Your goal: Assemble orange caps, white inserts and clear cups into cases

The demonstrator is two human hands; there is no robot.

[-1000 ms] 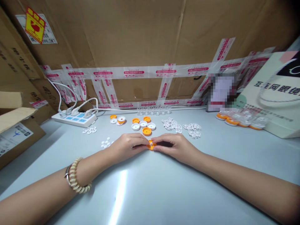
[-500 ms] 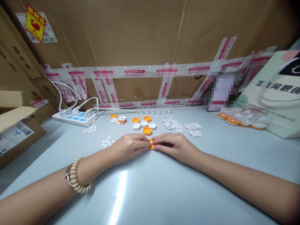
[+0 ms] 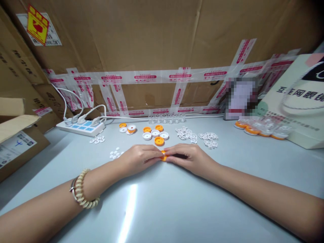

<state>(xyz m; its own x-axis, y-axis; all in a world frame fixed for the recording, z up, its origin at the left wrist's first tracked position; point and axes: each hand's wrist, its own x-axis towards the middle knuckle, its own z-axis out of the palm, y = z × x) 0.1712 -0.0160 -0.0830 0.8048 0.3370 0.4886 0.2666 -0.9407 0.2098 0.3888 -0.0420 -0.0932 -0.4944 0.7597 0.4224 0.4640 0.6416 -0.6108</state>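
Observation:
Between my two hands, on the table, is a small round orange plastic piece (image 3: 164,158) with something small and white at its middle. My left hand (image 3: 141,157) pinches it from the left, and my right hand (image 3: 188,157) grips it from the right. The fingers of both hands cover most of its rim. Just beyond lies an orange cup-shaped disc (image 3: 159,141), with white discs (image 3: 164,135) and more orange ones behind it. Small white round pieces (image 3: 115,154) lie beside my left hand, partly hidden by it.
White lattice-like pieces (image 3: 186,134) lie behind my right hand. Clear cylinders (image 3: 167,118) line the back. A power strip (image 3: 81,126) with plugs and an open carton (image 3: 17,145) stand left. At right are domed orange-based pieces (image 3: 263,130), a blurred-out upright object and a paper bag (image 3: 298,101).
Both hands stay almost in place on the orange piece. Only a slight shift of the fingers over its white middle shows.

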